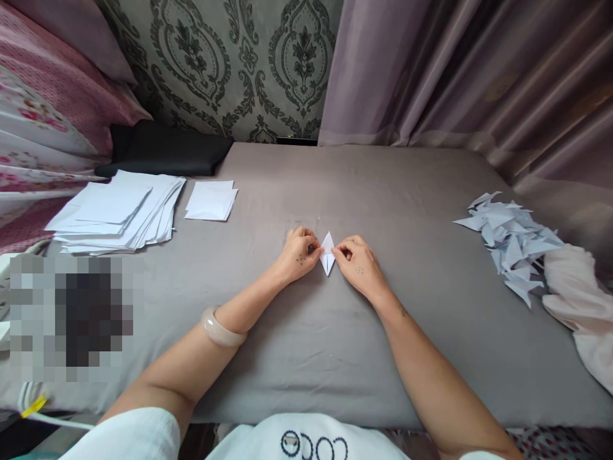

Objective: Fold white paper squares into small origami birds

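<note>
A small white folded paper point(328, 250), shaped like a narrow diamond with a crease down its lower half, is held just above or on the grey cloth between both hands. My left hand point(301, 253) pinches its left corner between thumb and forefinger. On the opposite corner, my right hand point(359, 263) has a similar pinch. The other fingers of both hands are curled in. A pale bangle rings my left forearm.
Stacked white paper sheets point(119, 214) lie at the left, with a smaller pile of white squares point(211, 200) beside them. Several folded paper pieces point(512, 236) are heaped at the right, against a pale cloth point(575, 287). A black folded item point(167, 148) lies at the back left.
</note>
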Demonstrator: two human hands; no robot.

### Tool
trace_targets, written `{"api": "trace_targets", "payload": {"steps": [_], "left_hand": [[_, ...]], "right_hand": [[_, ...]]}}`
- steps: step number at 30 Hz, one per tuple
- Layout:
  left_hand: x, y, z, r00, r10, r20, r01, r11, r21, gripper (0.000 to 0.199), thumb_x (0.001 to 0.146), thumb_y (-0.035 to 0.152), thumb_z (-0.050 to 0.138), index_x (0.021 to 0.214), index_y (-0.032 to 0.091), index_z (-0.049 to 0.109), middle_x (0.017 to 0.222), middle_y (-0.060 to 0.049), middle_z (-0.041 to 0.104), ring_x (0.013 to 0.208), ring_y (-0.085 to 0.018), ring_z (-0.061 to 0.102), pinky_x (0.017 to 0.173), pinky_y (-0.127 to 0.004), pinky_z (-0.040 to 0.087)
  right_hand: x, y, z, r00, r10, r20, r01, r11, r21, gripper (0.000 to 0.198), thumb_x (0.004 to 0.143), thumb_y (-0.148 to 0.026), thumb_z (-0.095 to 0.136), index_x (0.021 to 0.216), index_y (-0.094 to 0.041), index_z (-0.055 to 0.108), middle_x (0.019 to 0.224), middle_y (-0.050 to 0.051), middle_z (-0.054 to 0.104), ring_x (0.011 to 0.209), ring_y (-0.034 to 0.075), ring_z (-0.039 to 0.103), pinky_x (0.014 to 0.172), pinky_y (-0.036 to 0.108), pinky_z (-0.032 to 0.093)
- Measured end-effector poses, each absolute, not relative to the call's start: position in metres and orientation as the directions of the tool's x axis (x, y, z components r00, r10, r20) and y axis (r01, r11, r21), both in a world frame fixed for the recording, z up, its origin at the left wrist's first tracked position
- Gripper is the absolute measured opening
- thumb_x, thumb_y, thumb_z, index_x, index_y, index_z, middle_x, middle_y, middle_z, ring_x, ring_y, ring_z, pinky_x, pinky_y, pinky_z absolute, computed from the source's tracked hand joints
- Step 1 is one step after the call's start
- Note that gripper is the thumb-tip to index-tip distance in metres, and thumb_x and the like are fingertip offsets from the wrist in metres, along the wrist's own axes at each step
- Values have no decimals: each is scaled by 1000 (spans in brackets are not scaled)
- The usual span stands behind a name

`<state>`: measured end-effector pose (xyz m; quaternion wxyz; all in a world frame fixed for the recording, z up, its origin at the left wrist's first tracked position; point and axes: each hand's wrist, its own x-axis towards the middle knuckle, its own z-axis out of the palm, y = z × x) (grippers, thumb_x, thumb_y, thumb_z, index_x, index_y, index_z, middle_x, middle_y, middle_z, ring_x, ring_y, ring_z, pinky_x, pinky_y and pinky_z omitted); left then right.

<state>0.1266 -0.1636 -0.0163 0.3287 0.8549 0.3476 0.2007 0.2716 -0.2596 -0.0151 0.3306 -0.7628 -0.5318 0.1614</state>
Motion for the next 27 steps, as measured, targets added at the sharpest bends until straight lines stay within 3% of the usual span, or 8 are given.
{"api": "trace_targets", "payload": {"steps": [11,16,21,27], "left_hand": [[126,-162,-14,694,716,77,462,-524,716,9,80,21,62,72,16,63,96,-8,57,96,-23,50,90,-40,42],[123,-163,-20,697,702,146,457,-593,663,9,81,22,63,88,17,59,95,-7,56,90,-22,48,83,-37,44],[121,-170,-20,805,515,295,336,-805,489,16,93,16,43,97,17,59,102,-9,59,92,-21,47,85,-35,45],[118,-183,-8,933,309,183,276,-943,184,24,91,9,40,95,12,64,101,-13,61,99,-24,52,89,-37,46]], "right_hand": [[269,-259,-13,396,915,78,717,-255,-649,16,85,-32,56,75,-20,62,97,3,58,66,12,53,71,29,43],[269,-260,-15,428,898,104,717,-267,-644,11,83,-30,60,78,-20,60,95,3,59,66,12,53,70,29,43],[265,-263,-13,348,926,148,761,-187,-621,12,89,-26,54,92,-22,64,98,4,62,80,15,59,71,28,43],[255,-271,-6,213,968,129,920,-155,-361,34,95,-18,38,113,-29,65,106,6,61,93,19,57,64,27,40]]}}
